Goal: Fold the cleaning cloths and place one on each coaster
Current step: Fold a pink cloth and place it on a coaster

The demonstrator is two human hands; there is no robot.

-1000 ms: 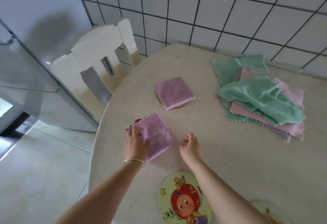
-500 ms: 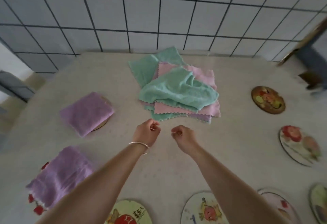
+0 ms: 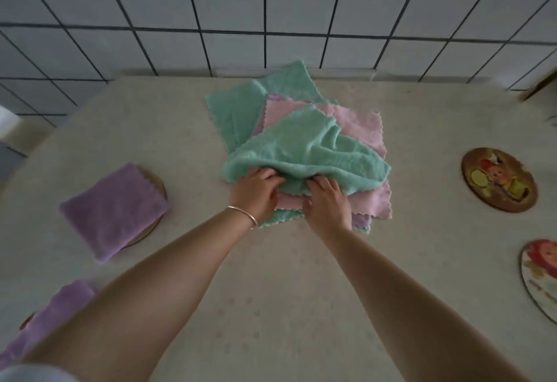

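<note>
The crumpled green cloth [image 3: 304, 152] lies on top of the cloth pile [image 3: 355, 128] at the far middle of the desk [image 3: 286, 306]. My left hand [image 3: 256, 193] and my right hand [image 3: 327, 203] both have fingers curled into its near edge, gripping it. Done, by my reading: one folded purple cloth [image 3: 113, 209] sits on a coaster [image 3: 155, 188] at left; a second purple cloth [image 3: 51, 315] lies at lower left, its coaster barely visible. Outstanding: the brown coaster [image 3: 498, 179] and the pictured coaster [image 3: 539, 273] at right are bare, and several cloths in the pile are unfolded.
</note>
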